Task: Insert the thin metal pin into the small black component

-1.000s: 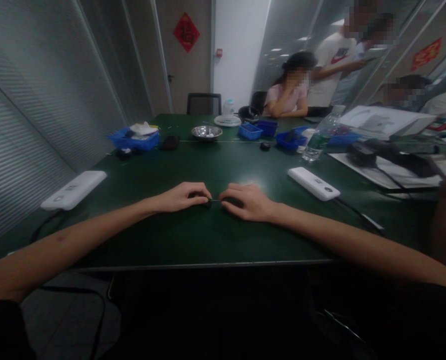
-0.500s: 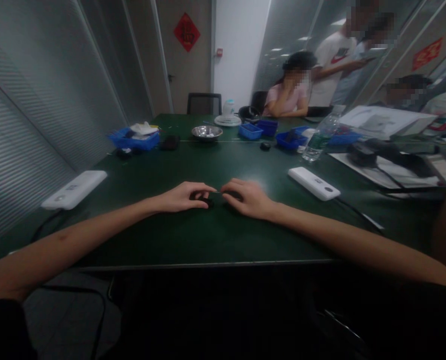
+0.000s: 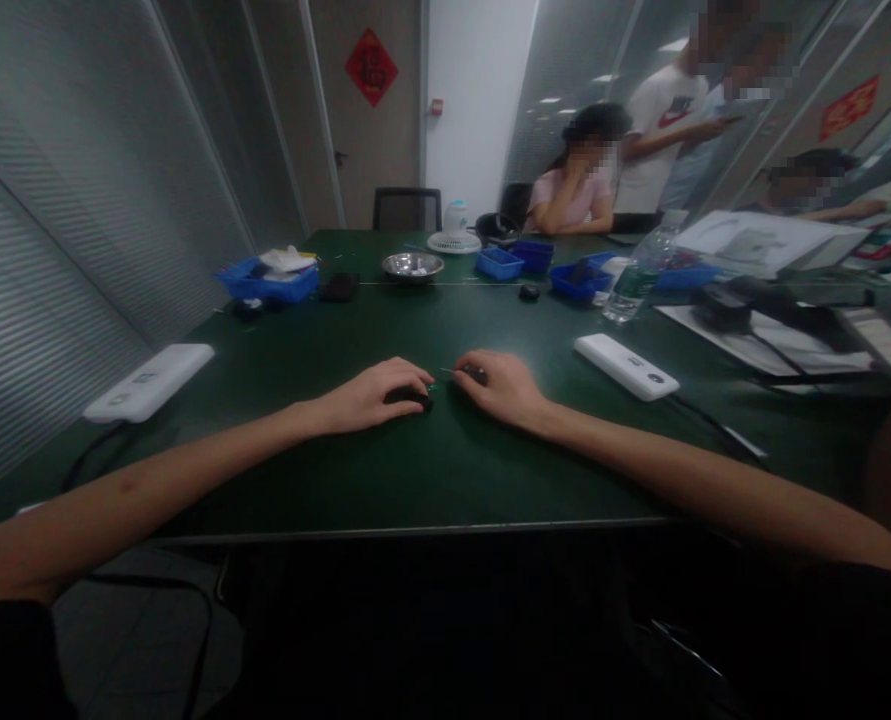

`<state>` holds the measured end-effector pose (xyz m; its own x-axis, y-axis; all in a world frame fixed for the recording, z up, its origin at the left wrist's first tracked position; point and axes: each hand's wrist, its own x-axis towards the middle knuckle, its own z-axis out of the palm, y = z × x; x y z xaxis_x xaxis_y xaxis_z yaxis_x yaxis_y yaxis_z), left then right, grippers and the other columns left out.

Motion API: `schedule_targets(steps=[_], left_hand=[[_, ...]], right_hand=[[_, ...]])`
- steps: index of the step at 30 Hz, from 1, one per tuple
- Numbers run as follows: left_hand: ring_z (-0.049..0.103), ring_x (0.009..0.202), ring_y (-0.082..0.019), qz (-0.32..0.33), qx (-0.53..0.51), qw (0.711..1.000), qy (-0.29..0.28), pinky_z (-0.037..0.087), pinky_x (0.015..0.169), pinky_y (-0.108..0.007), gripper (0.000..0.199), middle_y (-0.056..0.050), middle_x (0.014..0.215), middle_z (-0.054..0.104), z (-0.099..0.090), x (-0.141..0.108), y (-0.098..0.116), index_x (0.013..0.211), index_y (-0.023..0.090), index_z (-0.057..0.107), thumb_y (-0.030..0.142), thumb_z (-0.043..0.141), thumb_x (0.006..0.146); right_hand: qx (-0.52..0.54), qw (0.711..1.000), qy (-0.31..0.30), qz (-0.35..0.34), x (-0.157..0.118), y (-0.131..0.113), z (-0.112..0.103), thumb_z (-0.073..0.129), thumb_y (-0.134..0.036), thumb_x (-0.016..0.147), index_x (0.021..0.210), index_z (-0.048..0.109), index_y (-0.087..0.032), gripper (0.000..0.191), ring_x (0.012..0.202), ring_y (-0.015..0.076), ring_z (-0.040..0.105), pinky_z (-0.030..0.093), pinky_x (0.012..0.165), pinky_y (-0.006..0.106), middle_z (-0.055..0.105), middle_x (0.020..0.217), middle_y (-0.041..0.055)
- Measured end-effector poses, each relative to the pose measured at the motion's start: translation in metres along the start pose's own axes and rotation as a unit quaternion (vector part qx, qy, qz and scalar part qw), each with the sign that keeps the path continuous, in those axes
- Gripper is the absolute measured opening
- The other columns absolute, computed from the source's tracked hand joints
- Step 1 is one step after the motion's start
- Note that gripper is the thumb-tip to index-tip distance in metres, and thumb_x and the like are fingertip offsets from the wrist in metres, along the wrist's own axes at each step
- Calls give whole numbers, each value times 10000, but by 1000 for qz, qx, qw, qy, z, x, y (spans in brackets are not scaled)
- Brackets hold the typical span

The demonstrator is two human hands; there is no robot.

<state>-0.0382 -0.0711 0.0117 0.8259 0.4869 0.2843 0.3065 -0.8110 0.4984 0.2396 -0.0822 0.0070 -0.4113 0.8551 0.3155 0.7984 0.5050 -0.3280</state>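
Observation:
Low over the near middle of the table (image 3: pixel 370 480), my left hand (image 3: pixel 381 392) is closed around a small black object (image 3: pixel 413 398). A bit of green shows at that object's right end; its kind is unclear. My right hand (image 3: pixel 501 390) pinches a slim tool with a dark handle and a thin metal tip (image 3: pixel 447 371). The tip points left towards the black object, and a small gap seems to lie between them. Fingers cover much of both things.
White oblong devices with cables lie left (image 3: pixel 149 383) and right (image 3: pixel 626 367). Further back are a steel bowl (image 3: pixel 413 277), blue trays (image 3: pixel 499 263), a black round item (image 3: pixel 529 292) and a plastic bottle (image 3: pixel 632 280). A person (image 3: pixel 576 195) sits across the table; others are behind.
My right hand has drawn slightly right and up, so the tool's tip has come away from the left hand. My left fingers have closed further over the black object.

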Motion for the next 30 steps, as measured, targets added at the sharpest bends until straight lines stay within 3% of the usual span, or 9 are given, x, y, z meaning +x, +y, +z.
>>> schedule_targets(steps=[4,7,16,24,30], left_hand=[[588,1230,-261,3,40,999,-15,420,1068,-451,247,-88,1274,683,1,1,3,1261,245,672,292,596,1031],[612,1157,-263,-11,81,997,0,439,1033,-441,266,-95,1224,690,-5,-1,-7,1279,229,663,295,572,1037],[619,1168,-283,-152,187,969,53,456,1025,-435,385,-113,1263,682,-54,-23,-90,1251,188,685,447,540,1006],[628,1137,-302,-328,287,894,104,459,973,-377,471,-129,1247,690,-106,-71,-154,1196,164,711,526,563,933],[593,1044,-259,-414,345,838,83,432,876,-331,459,-128,1208,691,-133,-105,-171,1239,104,688,451,590,956]], right_hand=[[0,1000,-8,-5,0,-1,-1,566,-367,1024,1130,724,-212,246,852,195,641,438,715,308,739,1056,68],[-2,1000,-16,-4,-1,-3,-3,570,-362,1022,1137,724,-210,244,851,193,643,441,722,308,739,1063,69],[13,1000,-23,-15,-4,-8,-8,560,-347,1028,1143,718,-193,249,850,189,638,449,710,300,732,1074,78],[4,999,-29,-18,-3,-6,-6,567,-362,1025,1140,719,-211,243,898,204,653,456,740,309,734,1072,72],[10,999,-35,-20,-3,-7,-8,564,-358,1026,1137,717,-205,243,880,197,654,461,727,302,730,1062,73]])
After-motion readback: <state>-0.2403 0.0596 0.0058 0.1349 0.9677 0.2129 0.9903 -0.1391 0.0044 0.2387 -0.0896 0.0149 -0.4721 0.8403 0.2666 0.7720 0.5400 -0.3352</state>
